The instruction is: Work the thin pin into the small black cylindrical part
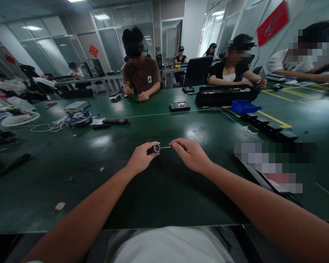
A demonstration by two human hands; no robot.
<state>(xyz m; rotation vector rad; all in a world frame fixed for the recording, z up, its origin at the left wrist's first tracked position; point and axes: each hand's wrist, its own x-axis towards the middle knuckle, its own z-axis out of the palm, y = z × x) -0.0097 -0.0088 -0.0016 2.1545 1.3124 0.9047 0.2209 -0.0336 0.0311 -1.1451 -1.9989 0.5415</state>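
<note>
My left hand [141, 157] is closed around a small dark cylinder with a silver end [155, 148], held just above the green table [104, 171]. My right hand [190, 155] pinches a thin metal rod [166, 147] whose tip points into the cylinder's silver end. Both hands meet near the middle of the table, a little in front of me. Both forearms reach in from the bottom of the view.
A hard drive [180, 106] lies further back, a blue bin [244, 106] and a row of black blocks [268, 126] to the right. Cables, a fan [20, 118] and a screwdriver [115, 121] lie at the left. Other people work across the table.
</note>
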